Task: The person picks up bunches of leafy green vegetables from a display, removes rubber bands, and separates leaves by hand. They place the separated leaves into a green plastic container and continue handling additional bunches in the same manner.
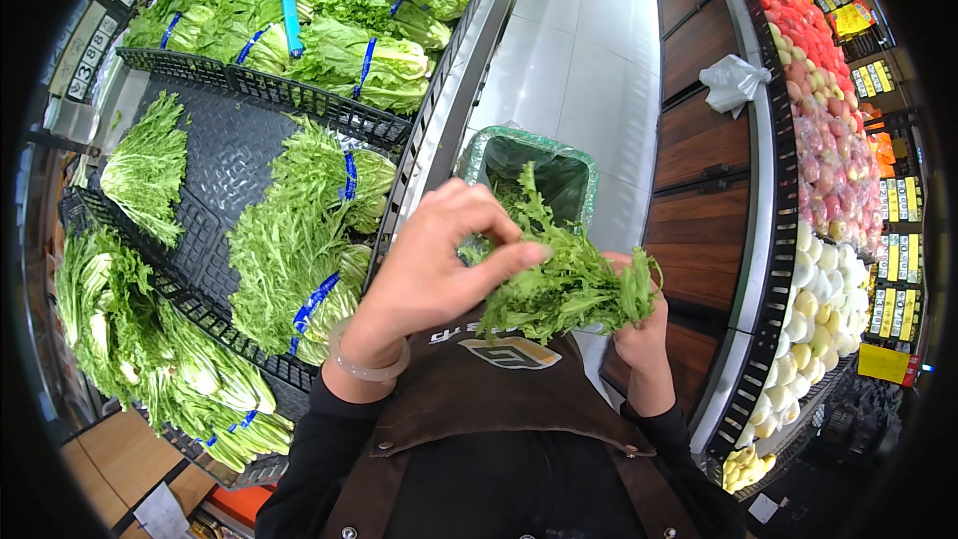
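My right hand [645, 333] grips a bunch of frilly-leaved greens [569, 288] in front of my brown apron [494, 404]. My left hand [449, 258], with a pale bangle [370, 363] at the wrist, hovers over the near side of the bunch. Its thumb and forefinger are curled towards each other beside the leaves; whether a leaf is pinched between them cannot be told. Just beyond the bunch stands a green bin [535, 138] with a plastic liner and some leafy scraps [509, 191] inside.
To the left, a black display tray [217, 157] holds frilly greens bound with blue tape [284, 239] and a loose bunch [150, 165]. Lettuces [359, 67] fill the crate behind. A fruit stand [823, 165] lines the right, with a plastic bag [733, 82] on its edge.
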A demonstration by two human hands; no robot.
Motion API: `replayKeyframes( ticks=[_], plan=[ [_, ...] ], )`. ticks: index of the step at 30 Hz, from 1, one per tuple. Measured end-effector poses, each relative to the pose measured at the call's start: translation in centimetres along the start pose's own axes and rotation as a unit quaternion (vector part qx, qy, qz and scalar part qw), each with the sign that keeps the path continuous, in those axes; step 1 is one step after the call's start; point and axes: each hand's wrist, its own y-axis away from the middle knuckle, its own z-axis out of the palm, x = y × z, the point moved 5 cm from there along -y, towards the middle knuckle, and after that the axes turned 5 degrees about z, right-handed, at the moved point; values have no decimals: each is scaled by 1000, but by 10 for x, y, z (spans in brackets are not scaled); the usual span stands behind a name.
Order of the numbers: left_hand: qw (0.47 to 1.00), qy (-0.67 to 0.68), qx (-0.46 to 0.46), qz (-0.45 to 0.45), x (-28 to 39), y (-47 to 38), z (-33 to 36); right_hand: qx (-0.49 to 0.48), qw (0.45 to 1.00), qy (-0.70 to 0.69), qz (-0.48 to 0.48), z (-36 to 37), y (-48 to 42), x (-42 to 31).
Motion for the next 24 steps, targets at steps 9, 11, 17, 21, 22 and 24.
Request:
replayKeyframes(
  ticks=[9,11,17,21,22,24],
  plan=[
    [979,66,192,4,0,0,2,-37,996,68,-51,11,-6,-20],
    [932,240,250,-104,-12,8,0,-53,996,67,-40,12,-6,-17],
    [971,-46,234,14,-2,-3,-31,-15,999,46,-16,-2,-3,-10],
    [984,-101,93,111,11,-7,7,-17,994,109,-26,-1,-4,-12],
    [985,-123,49,110,10,-7,13,-14,995,99,-21,0,-4,-13],
    [988,-93,79,96,6,-7,15,-10,997,80,-13,0,-5,-13]
  ],
)
